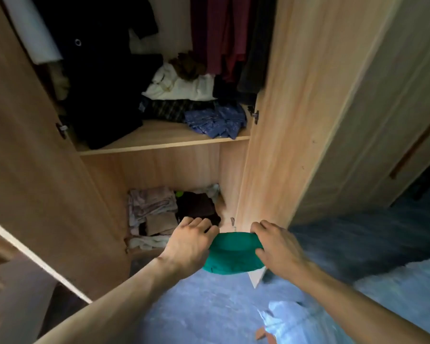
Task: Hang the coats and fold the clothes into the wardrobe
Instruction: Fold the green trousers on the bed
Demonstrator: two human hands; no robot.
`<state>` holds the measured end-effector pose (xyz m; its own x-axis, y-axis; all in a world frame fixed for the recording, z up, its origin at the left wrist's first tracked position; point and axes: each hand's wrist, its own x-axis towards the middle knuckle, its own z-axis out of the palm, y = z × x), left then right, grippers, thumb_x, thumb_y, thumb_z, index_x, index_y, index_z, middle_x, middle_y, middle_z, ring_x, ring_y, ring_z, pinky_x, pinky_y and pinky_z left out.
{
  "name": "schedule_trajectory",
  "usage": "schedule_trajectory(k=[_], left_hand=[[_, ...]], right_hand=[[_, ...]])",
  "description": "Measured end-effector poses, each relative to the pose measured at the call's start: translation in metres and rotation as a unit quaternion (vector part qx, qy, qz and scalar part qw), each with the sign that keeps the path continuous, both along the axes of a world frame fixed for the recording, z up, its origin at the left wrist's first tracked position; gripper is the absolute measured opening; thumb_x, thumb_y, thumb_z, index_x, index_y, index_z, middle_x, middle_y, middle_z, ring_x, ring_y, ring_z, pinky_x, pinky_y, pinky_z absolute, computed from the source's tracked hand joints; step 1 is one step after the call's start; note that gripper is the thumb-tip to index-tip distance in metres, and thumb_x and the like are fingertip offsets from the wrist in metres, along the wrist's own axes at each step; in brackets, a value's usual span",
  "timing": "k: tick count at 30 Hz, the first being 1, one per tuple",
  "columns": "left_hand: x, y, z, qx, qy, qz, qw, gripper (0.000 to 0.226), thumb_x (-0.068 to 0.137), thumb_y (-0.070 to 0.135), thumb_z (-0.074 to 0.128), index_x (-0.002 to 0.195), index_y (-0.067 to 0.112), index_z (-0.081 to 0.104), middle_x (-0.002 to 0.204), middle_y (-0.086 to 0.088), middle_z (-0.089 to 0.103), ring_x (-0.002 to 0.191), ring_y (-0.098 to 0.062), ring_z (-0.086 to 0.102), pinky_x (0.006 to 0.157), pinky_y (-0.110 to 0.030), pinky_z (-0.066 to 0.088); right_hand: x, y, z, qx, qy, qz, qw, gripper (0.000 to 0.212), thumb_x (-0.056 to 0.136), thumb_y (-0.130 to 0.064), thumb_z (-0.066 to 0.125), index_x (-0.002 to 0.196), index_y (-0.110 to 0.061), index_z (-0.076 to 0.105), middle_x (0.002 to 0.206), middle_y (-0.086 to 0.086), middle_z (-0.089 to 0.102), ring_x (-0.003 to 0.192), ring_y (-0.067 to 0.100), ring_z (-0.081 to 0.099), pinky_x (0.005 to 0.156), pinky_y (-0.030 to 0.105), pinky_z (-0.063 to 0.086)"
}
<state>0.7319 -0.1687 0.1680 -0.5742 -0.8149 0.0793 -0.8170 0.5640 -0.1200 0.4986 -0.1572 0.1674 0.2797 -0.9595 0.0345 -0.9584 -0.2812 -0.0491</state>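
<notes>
1. Green folded garment is hanging between both hands, just outside the opening of the wardrobe, level with the lower compartment and beside the open right door.
2. Left hand is gripping the garment's left edge, fingers curled over it.
3. Right hand is gripping the right edge, fingers curled over the top and thumb lying on the cloth.
4. Lower compartment is holding folded stacks: a pale pile at left and a dark pile at right, touching each other.
5. Shelf above is carrying a blue patterned cloth, a dark checked piece and a white garment lying on top.
6. Maroon garments and a dark coat are hanging over the shelf.
</notes>
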Motion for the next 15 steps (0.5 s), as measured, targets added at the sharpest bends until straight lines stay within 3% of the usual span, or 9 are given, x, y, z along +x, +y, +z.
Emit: schedule_trajectory(k=[5, 15], left_hand=[[0.063, -0.03, -0.006, 0.001, 0.004, 0.02, 1.0, 0.034, 0.065, 0.024, 0.064, 0.1, 0.023, 0.064, 0.094, 0.003, 0.065, 0.084, -0.023, 0.063, 0.074, -0.036, 0.05], [0.124, -0.108, -0.038, -0.015, 0.018, 0.078, 0.997, 0.038, 0.053, 0.018, 0.076, 0.09, 0.02, 0.067, 0.08, 0.001, 0.063, 0.07, -0.025, 0.062, 0.061, -0.032, 0.05]], right_hand=[[0.061, -0.042, -0.009, 0.01, -0.001, 0.023, 1.0, 0.03, 0.081, -0.022, 0.058, 0.11, -0.023, 0.049, 0.106, -0.004, 0.055, 0.099, 0.02, 0.059, 0.079, 0.033, 0.046], [0.123, -0.152, -0.034, 0.042, -0.015, 0.095, 0.995, 0.034, 0.082, -0.019, 0.059, 0.114, -0.024, 0.049, 0.11, -0.003, 0.053, 0.101, 0.021, 0.057, 0.08, 0.035, 0.046]])
